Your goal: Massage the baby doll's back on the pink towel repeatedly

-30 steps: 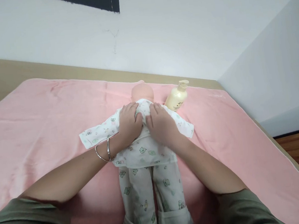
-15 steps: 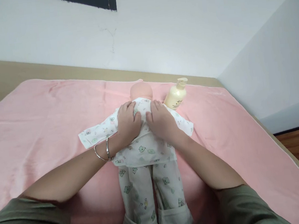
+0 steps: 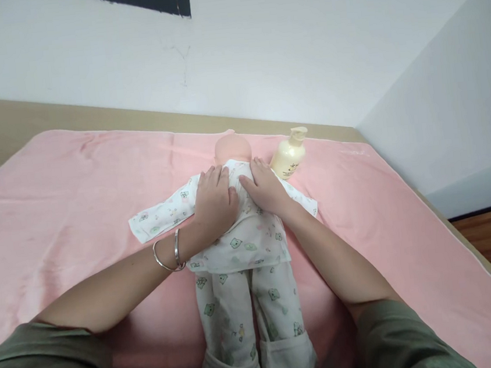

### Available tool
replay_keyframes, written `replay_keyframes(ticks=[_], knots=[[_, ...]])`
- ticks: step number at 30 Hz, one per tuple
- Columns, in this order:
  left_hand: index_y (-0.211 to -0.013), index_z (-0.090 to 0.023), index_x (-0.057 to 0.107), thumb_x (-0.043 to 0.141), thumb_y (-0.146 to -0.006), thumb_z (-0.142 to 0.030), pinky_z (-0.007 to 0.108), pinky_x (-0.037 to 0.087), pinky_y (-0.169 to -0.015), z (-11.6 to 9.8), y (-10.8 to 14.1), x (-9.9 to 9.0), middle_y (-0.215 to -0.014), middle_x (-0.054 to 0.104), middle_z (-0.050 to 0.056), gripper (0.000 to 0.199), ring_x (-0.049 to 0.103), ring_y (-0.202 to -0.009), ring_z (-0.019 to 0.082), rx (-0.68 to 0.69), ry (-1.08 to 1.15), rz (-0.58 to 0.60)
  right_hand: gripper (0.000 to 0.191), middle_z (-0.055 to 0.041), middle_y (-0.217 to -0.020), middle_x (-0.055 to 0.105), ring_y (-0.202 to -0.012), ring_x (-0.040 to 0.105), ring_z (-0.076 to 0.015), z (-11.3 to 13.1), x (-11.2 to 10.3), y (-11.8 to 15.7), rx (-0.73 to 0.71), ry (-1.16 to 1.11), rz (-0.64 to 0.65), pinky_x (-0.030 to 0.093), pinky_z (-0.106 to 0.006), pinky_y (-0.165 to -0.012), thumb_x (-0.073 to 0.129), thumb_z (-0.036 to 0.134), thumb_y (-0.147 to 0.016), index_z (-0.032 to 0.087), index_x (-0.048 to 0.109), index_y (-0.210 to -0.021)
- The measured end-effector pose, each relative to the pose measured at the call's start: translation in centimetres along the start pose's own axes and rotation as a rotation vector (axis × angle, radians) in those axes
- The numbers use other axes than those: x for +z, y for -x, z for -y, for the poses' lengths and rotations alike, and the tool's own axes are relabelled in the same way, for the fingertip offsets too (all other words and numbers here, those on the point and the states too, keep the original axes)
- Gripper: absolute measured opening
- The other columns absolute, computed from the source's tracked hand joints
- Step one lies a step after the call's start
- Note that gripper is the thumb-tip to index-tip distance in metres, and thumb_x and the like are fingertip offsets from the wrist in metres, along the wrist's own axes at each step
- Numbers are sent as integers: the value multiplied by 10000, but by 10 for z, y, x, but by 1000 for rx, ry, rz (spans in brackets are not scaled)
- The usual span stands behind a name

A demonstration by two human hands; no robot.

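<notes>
head view: left hand (image 3: 216, 204) and right hand (image 3: 268, 187) are lying flat, loosely spread, on the shirt (image 3: 252, 246) of a doll (image 3: 233, 148) resting on the blanket (image 3: 109, 181); the right slipping outward could be toppling the bottle (image 3: 289, 156) nearby.

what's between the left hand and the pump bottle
In the head view, a strip of the patterned white shirt comes first, then the right hand, between the left hand and the pump bottle.
</notes>
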State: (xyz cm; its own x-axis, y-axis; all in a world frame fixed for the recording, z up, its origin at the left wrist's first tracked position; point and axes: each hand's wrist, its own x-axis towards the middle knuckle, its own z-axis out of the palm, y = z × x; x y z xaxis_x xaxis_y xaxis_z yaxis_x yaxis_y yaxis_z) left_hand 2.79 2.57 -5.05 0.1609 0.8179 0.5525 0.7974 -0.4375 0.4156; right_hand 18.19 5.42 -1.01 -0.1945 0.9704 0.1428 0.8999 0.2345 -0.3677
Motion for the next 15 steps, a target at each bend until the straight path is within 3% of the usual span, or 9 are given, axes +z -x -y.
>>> replay_keyframes(ticks=[4, 7, 9, 12, 15], knots=[[-1135, -119, 601, 421, -871, -246, 577, 454, -1038, 8, -16, -6, -1158, 648, 203, 344, 574, -1157, 371, -79, -3, 44, 599, -303, -1489, 476, -1443, 407, -392, 15, 6, 24, -55, 120, -101, 311, -550, -1209, 362, 354, -1008, -68, 443, -1427], [-953, -173, 605, 392, -904, -306, 532, 517, -918, 13, -26, -10, -942, 676, 156, 256, 626, -952, 335, -113, 8, 121, 549, -318, -1400, 546, -1368, 471, -409, 26, 9, 40, -126, 184, -205, 352, -564, -1169, 347, 328, -1006, -60, 488, -1368], [-1007, -150, 613, 377, -916, -306, 541, 496, -965, 10, -24, -12, -1003, 685, 174, 296, 630, -1013, 342, -79, -8, 102, 475, -291, -1334, 597, -1313, 515, -395, 26, 6, 41, -117, 180, -188, 394, -539, -1139, 360, 304, -998, -14, 546, -1298], [-1245, -45, 560, 381, -922, -285, 589, 387, -1112, -2, -9, -11, -1307, 603, 261, 441, 517, -1299, 393, -2, -42, 45, 350, -199, -1204, 676, -1203, 593, -344, 17, -2, 25, -64, 99, -101, 458, -494, -1085, 380, 311, -995, 108, 623, -1145], [-1386, 34, 453, 346, -947, -279, 590, 320, -1179, -12, 6, -10, -1480, 465, 298, 549, 369, -1449, 405, 38, -64, 55, 416, -207, -1299, 642, -1274, 564, -338, 2, -6, 5, -57, 38, -48, 442, -491, -1107, 375, 393, -1014, 102, 615, -1189]])
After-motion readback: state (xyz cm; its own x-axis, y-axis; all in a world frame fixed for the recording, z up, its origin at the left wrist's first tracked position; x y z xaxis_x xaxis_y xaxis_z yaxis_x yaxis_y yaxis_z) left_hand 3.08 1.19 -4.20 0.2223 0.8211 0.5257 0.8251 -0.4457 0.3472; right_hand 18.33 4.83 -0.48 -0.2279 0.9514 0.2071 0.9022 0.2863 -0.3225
